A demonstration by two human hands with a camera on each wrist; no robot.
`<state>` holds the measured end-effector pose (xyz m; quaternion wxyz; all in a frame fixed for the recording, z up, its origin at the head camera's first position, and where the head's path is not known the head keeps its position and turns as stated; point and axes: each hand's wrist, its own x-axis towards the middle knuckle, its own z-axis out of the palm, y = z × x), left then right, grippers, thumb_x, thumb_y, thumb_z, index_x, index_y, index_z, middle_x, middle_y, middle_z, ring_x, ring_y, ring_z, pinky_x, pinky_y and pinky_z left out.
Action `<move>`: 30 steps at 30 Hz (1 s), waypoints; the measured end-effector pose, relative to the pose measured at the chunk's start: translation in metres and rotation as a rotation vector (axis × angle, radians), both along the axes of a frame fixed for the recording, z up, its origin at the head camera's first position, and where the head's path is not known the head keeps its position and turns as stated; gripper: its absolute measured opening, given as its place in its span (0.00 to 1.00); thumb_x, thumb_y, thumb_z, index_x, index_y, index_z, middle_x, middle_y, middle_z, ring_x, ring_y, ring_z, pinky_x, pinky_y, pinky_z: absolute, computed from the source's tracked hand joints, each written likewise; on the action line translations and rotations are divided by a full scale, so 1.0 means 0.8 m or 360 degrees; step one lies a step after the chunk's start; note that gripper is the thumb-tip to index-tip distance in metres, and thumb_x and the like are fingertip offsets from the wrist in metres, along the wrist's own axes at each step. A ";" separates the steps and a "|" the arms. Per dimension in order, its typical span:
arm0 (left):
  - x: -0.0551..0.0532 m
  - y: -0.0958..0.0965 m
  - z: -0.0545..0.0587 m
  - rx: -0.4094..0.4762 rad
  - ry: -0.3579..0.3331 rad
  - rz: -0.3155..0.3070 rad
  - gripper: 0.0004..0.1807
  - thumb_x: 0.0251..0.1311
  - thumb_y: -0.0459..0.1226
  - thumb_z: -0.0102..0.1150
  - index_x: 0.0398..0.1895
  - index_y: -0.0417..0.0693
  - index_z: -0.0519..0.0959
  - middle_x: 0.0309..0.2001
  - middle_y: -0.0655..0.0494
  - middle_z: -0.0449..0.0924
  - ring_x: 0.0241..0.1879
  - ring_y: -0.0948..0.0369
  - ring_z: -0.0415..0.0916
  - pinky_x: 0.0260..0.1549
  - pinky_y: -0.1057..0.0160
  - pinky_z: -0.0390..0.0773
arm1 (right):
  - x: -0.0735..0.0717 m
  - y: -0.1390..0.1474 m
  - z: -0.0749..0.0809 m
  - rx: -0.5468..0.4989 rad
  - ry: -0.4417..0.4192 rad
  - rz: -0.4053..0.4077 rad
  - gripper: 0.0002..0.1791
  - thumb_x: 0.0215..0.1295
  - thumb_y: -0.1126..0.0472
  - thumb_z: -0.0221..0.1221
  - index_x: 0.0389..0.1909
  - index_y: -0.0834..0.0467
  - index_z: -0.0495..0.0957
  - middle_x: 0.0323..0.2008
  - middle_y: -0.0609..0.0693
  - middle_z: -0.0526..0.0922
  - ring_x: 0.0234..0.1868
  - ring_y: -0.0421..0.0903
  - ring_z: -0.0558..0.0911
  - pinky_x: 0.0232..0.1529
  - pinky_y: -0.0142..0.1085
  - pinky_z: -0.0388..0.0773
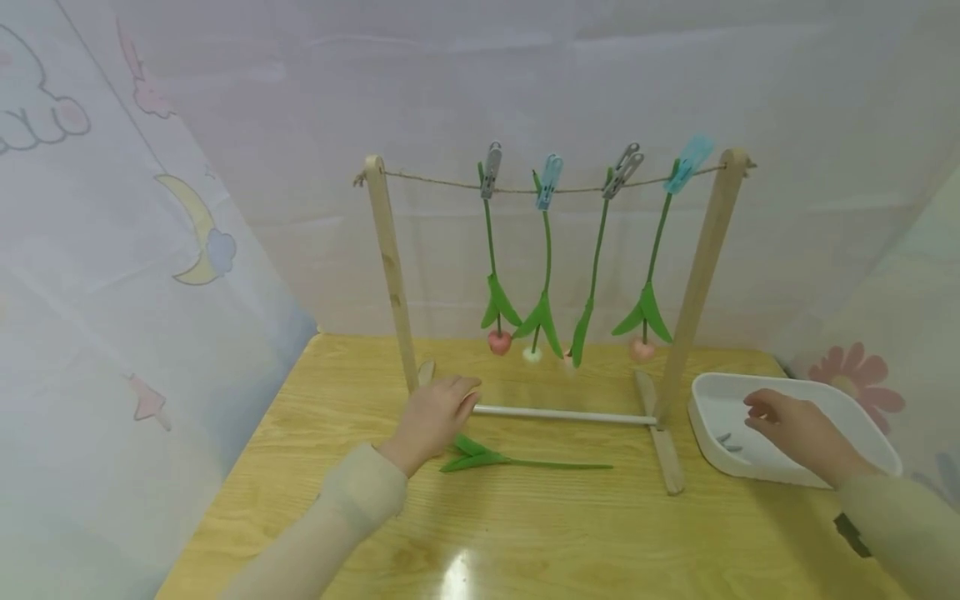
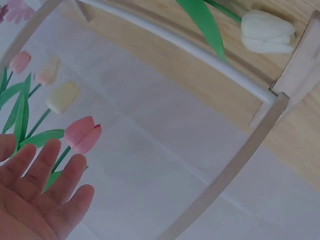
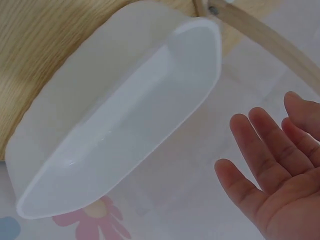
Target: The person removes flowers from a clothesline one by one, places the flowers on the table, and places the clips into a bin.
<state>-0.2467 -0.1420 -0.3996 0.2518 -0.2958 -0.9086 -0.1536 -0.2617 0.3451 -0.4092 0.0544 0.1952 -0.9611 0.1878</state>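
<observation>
A tulip (image 1: 540, 463) with green leaves lies on the wooden table; its white bloom (image 2: 267, 32) shows in the left wrist view but is hidden behind my hand from the head. Over it hovers my left hand (image 1: 438, 417), fingers loosely spread and holding nothing. My right hand (image 1: 795, 429) is above the white plastic basin (image 1: 825, 396), fingers relaxed, nothing in them. Inside the basin lies a grey clothespin (image 1: 727, 442). Several tulips hang bloom-down from a twine line (image 1: 450, 182), each held by a clothespin, grey (image 1: 491, 171) or blue (image 1: 550, 181).
The twine runs between two wooden posts (image 1: 390, 267), joined low down by a white bar (image 1: 562, 414) with wooden feet (image 1: 667, 458). Patterned cloth (image 1: 202, 67) covers the back and sides. A small dark object (image 1: 851, 533) shows beside the right sleeve.
</observation>
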 end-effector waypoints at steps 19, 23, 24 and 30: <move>-0.012 -0.005 0.035 -0.0006 0.0019 0.0046 0.09 0.63 0.36 0.62 0.43 0.38 0.82 0.36 0.48 0.85 0.32 0.54 0.83 0.25 0.62 0.83 | 0.022 -0.073 0.030 -0.0273 0.0043 -0.0036 0.15 0.62 0.72 0.61 0.49 0.71 0.74 0.38 0.67 0.83 0.38 0.67 0.81 0.37 0.60 0.77; -0.014 -0.005 0.044 0.0003 0.0030 0.0043 0.09 0.63 0.35 0.63 0.42 0.38 0.82 0.36 0.47 0.85 0.32 0.54 0.84 0.25 0.62 0.83 | 0.026 -0.087 0.034 -0.0320 0.0065 -0.0035 0.14 0.64 0.71 0.61 0.49 0.70 0.74 0.38 0.65 0.83 0.40 0.65 0.81 0.38 0.60 0.77; -0.015 -0.005 0.045 0.0007 0.0037 0.0040 0.09 0.63 0.35 0.63 0.42 0.38 0.82 0.36 0.47 0.85 0.32 0.54 0.84 0.25 0.62 0.83 | 0.026 -0.091 0.035 -0.0322 0.0086 -0.0037 0.14 0.63 0.71 0.62 0.48 0.70 0.75 0.38 0.64 0.84 0.39 0.65 0.81 0.38 0.59 0.77; -0.021 -0.005 0.055 0.0037 0.0094 0.0027 0.10 0.63 0.34 0.63 0.44 0.38 0.81 0.38 0.46 0.85 0.33 0.54 0.84 0.24 0.62 0.82 | 0.028 -0.113 0.045 -0.0340 0.0300 0.0005 0.13 0.55 0.74 0.66 0.43 0.66 0.79 0.35 0.57 0.85 0.36 0.52 0.83 0.35 0.45 0.80</move>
